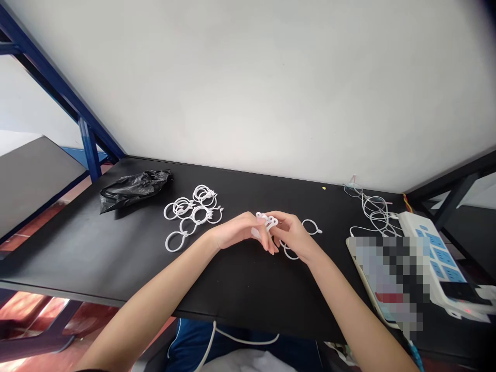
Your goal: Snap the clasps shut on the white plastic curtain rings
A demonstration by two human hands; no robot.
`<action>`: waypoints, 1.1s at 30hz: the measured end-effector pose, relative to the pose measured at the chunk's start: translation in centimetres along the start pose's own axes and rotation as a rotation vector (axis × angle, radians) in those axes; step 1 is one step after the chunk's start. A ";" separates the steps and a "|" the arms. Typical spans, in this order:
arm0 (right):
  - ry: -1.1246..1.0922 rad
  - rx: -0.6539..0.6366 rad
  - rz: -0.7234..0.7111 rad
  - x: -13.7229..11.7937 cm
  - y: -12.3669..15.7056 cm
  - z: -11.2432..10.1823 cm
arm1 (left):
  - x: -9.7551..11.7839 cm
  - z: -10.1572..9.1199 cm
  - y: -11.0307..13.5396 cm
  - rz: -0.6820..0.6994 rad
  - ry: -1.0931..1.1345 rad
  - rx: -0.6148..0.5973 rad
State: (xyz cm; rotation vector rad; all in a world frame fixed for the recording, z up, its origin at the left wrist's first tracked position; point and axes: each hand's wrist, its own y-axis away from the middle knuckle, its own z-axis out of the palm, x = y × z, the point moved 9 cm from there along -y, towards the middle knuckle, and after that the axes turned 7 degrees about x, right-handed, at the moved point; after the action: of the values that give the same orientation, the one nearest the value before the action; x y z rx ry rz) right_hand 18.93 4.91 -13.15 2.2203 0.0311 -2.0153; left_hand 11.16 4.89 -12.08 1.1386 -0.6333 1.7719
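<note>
Hands together over the black tabletop (232,292), I see the left hand (240,228) pinching white plastic eyelets (272,222), the right hand's (292,231) grip indeterminable; uneven finger pressure could drop them near the right-lying ring (319,231).

Wall (271,93): plain, pale, along the far side.
Tabletop (248,289): matte black, meeting the wall.
Frame (46,67): blue bars, slanting at left.
Grey panel (42,175): far left, beyond the frame.
Floor (27,310): reddish, brightly lit near left.
</note>
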 end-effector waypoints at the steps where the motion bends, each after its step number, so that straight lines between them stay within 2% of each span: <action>1: 0.028 0.052 -0.052 -0.3 0.0 -0.3 | 0.2 -0.2 0.0 0.006 -0.007 0.016; 4: 0.118 0.119 -0.208 -1.3 0.4 -0.3 | 0.4 -0.4 0.1 0.007 -0.013 0.029; 7: 0.186 0.097 -0.301 -1.8 0.9 0.3 | 0.4 -0.5 0.0 0.009 0.003 0.031; 9: 0.210 0.070 -0.315 -2.0 1.0 0.4 | 0.3 -0.6 0.0 0.011 0.014 0.026; 12: 0.161 -0.056 -0.223 -1.5 0.9 0.5 | 0.1 -0.3 0.2 -0.008 0.026 -0.020; 15: -0.006 -0.260 -0.061 -0.8 1.1 1.2 | -0.2 0.6 0.7 -0.065 0.027 -0.126; 17: -0.105 -0.331 0.007 -0.7 1.3 1.6 | -0.3 1.2 1.2 -0.109 0.019 -0.203; 22: -0.298 -0.352 0.094 -0.2 1.5 3.0 | -0.5 1.6 1.4 -0.136 0.012 -0.297; 33: -0.408 -0.519 0.143 0.3 2.7 6.5 | -0.2 2.2 2.2 -0.097 0.066 -0.442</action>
State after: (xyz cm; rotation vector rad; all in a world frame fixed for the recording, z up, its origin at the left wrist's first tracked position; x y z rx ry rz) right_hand 12.86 1.41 -13.76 1.4439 0.3029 -2.0459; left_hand 10.23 2.07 -11.11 0.7897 -0.8629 1.4841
